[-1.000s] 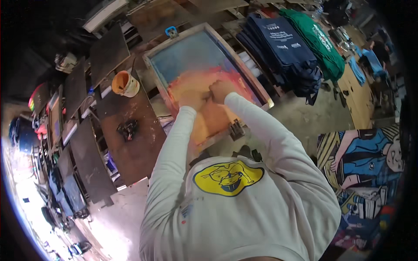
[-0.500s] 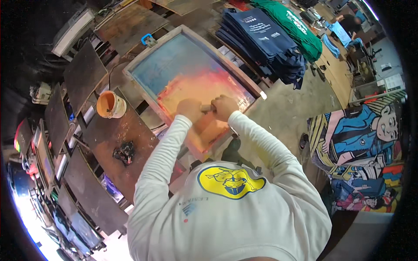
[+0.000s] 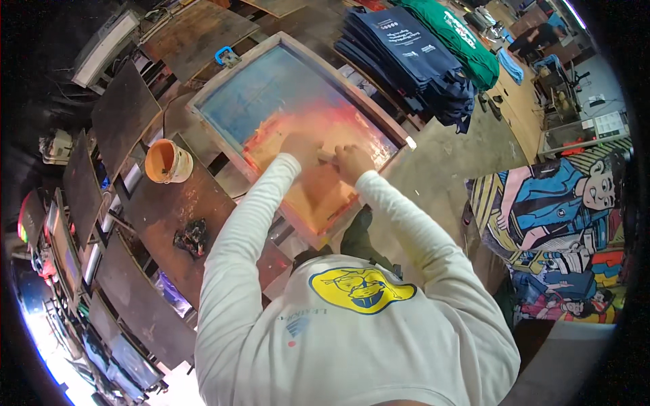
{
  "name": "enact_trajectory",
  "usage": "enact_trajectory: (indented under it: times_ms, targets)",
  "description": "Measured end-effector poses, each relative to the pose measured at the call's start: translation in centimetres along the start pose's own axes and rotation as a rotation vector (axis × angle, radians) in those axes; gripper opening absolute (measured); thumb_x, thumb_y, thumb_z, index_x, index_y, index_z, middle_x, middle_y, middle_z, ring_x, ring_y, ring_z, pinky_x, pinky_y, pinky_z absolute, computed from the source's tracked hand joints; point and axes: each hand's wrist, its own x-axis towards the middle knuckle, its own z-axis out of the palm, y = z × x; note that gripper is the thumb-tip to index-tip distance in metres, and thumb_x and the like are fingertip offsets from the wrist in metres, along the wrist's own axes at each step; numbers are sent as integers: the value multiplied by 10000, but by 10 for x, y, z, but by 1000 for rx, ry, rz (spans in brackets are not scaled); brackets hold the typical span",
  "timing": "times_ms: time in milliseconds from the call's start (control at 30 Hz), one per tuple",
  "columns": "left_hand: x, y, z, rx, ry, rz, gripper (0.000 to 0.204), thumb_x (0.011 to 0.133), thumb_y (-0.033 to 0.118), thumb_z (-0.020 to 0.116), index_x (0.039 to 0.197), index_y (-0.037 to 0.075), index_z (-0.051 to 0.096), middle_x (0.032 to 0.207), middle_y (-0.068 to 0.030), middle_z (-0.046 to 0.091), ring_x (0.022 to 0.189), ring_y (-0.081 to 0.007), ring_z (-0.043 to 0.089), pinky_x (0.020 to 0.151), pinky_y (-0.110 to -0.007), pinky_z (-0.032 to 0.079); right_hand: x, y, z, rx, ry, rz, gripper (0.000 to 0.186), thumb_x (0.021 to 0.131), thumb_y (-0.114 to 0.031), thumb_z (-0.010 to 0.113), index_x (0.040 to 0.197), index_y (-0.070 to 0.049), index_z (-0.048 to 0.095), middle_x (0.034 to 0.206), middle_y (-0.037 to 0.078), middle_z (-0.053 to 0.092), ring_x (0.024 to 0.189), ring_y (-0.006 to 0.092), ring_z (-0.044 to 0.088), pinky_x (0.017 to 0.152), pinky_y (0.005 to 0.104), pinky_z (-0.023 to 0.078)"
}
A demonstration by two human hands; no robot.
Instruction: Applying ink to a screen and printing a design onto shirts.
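Observation:
A wooden-framed printing screen (image 3: 271,84) lies in front of me. Its mesh is blue-grey at the far end and smeared with orange, yellow and red ink nearer to me. My left hand (image 3: 302,149), slightly blurred, is closed on a squeegee (image 3: 327,156) over the inked part. On the same tool, my right hand (image 3: 354,163) is closed with its fingers bent over the top. A short stretch of the pale wooden grip shows between the hands; the blade is hidden. A blue clamp (image 3: 226,55) stands at the frame's far left corner.
Left of the screen, an orange-lined bucket (image 3: 169,162) and a dark crumpled rag (image 3: 191,238) sit on a brown board (image 3: 154,211). Beyond the right edge are stacks of navy bags (image 3: 413,57) and green fabric (image 3: 450,34). A person (image 3: 538,40) stands far right.
My left hand has moved farther up the screen, away from me. My right hand has shifted only slightly, and the squeegee's grip is now angled differently. The whole view has shifted a little.

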Motion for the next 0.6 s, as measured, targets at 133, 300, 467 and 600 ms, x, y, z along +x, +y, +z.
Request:
enact_trajectory:
  times_ms: [133, 300, 467, 600]
  targets:
    - [-46, -1, -6, -2, -66, 35, 200, 699, 268, 757, 850, 141, 725, 857, -106, 702, 867, -304, 674, 775, -429, 529, -37, -41, 14, 116, -58, 56, 252, 817, -231, 676, 959, -40, 593, 895, 174, 660, 906, 368, 641, 823, 460, 519]
    - [-53, 2, -13, -17, -71, 90, 271, 726, 363, 763, 858, 129, 722, 898, -119, 709, 886, -328, 674, 807, -439, 531, -44, -47, 7, 116, -5, -20, 240, 799, -206, 685, 947, -37, 602, 887, 186, 662, 872, 377, 648, 786, 470, 529]
    - [20, 3, -11, 118, -7, 245, 298, 696, 420, 792, 822, 162, 715, 863, -77, 708, 833, -296, 674, 752, -441, 526, -19, 1, -29, 87, -16, 57, 218, 790, -234, 679, 906, -54, 636, 891, 162, 686, 853, 368, 667, 765, 471, 525]
    - [83, 13, -6, 304, 93, 304, 325, 683, 466, 790, 882, 212, 750, 879, -49, 714, 920, -273, 656, 794, -448, 506, 0, 20, -48, 11, 14, 228, 232, 823, -257, 628, 929, -51, 630, 905, 169, 683, 831, 382, 665, 757, 477, 530]
